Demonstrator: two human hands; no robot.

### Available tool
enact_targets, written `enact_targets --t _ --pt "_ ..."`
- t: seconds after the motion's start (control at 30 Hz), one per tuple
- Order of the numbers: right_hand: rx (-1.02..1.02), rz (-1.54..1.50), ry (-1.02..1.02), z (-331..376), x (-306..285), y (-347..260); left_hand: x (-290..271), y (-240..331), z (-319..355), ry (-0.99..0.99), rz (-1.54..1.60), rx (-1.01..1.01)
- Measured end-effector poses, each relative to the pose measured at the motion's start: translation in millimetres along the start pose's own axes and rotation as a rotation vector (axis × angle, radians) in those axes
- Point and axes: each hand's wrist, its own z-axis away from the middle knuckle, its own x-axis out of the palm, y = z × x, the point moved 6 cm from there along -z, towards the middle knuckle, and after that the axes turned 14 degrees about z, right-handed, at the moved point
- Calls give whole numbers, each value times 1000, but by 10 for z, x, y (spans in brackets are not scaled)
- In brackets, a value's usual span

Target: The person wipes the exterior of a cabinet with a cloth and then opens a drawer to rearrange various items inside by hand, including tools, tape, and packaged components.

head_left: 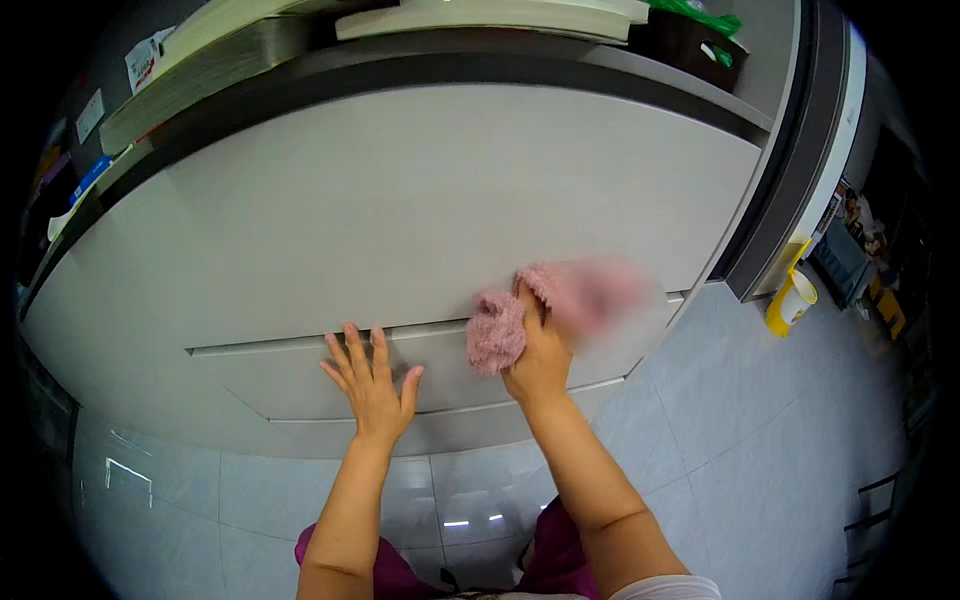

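Note:
A fluffy pink cloth (pixel 496 332) is bunched in my right hand (pixel 541 358), which is closed around it near the right side of a pale grey cabinet front (pixel 400 200). Part of the cloth spreads beyond my fingers to the right and is blurred. My left hand (pixel 373 392) is open, fingers spread, at the lower drawer panel just left of the middle. Its fingertips reach the dark horizontal gap (pixel 270 342) between the panels. The palms of both hands are hidden.
Thick stacked books or pads (pixel 490 18) lie on the top, with a dark basket (pixel 690 48) holding green plastic at the right. A dark door frame (pixel 790 150) borders the cabinet. On the tiled floor (pixel 740 420) stands a yellow-and-white bucket (pixel 791 303).

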Motion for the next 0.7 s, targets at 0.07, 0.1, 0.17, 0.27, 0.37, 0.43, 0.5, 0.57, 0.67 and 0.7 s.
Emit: enact_targets --t 0.07,0.1,0.17,0.27,0.37,0.43,0.5,0.57,0.67,0.7 --pt "-19 23 -47 255 51 21 22 6 17 -12 3 -4" --pt "-6 34 -44 285 68 50 50 -1 21 -11 -13 2" --pt "-19 -3 10 91 41 32 3 -11 -18 -1 -8 5" --pt "13 15 33 -176 -75 -20 2 -2 2 -6 9 -5" --pt "-3 0 45 -121 -21 -59 -19 4 1 -12 25 22" --pt "-201 28 57 47 78 -189 23 33 11 -5 41 15" --pt "-334 8 41 -88 23 -271 35 28 10 8 33 10" --pt "-353 -68 -53 -581 -140 -225 61 15 22 18 18 1" --pt "-185 -94 22 -1227 -439 102 -14 -13 5 16 -26 5" --pt "-208 51 299 -1328 -598 225 -31 -17 6 12 -39 5"
